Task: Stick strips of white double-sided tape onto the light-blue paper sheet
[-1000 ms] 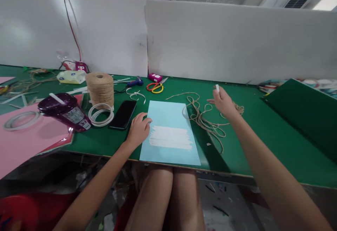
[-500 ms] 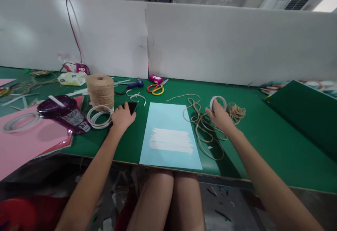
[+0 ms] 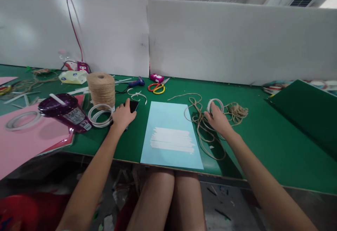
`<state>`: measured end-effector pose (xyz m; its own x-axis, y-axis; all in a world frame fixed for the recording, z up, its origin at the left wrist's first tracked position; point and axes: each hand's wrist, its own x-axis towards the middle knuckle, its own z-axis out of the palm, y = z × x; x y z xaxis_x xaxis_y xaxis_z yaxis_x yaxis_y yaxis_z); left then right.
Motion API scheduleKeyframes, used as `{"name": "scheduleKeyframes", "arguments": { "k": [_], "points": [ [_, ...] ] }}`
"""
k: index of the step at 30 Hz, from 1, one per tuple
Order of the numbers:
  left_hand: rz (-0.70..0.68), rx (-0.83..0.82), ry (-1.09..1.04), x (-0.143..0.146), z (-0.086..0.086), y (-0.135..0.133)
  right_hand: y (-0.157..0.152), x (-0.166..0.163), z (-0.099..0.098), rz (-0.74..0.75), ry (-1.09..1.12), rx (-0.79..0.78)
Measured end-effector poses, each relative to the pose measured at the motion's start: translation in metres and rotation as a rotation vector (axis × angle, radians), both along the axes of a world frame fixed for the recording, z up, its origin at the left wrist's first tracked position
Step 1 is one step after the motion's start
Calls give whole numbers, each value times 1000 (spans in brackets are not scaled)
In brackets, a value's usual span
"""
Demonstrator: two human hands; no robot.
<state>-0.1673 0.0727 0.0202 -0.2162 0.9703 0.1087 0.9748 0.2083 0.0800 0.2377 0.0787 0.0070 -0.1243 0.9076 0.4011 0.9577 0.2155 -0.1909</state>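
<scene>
My left hand [image 3: 122, 115] lies over a dark phone [image 3: 134, 106], fingers apart across it and covering much of it. On the right, my right hand [image 3: 218, 119] has its fingers closed round a white tape roll [image 3: 219, 101]. That roll is tilted up among loose loops of brown twine [image 3: 200, 122]. Between my hands a light blue sheet [image 3: 168, 114] lies flat near the table's front edge. Ragged white strips [image 3: 172, 139] run across its lower half.
Left of the phone stand white tape rolls [image 3: 91, 118], a big twine spool [image 3: 101, 90] and a leaning purple cup [image 3: 67, 113] on pink sheets [image 3: 50, 136]. Scissors [image 3: 159, 87] lie at the back. A green board [image 3: 305, 111] is propped at right; a white partition [image 3: 223, 41] stands behind.
My right hand has shifted slightly left and down with the tape roll. My left hand stays over the phone, its finger position slightly changed. The view has moved a little.
</scene>
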Motion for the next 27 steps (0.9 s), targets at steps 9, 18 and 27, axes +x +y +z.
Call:
{"name": "scheduleKeyframes", "arguments": {
  "k": [9, 18, 27],
  "points": [
    [-248, 441, 108, -19, 7, -38, -20, 9, -14, -39, 117, 20],
    [-318, 376, 213, -30, -5, -50, -36, 7, -18, -133, 119, -12],
    [-359, 510, 69, -31, -19, -55, -34, 5, -19, -114, 38, 5]
  ]
}}
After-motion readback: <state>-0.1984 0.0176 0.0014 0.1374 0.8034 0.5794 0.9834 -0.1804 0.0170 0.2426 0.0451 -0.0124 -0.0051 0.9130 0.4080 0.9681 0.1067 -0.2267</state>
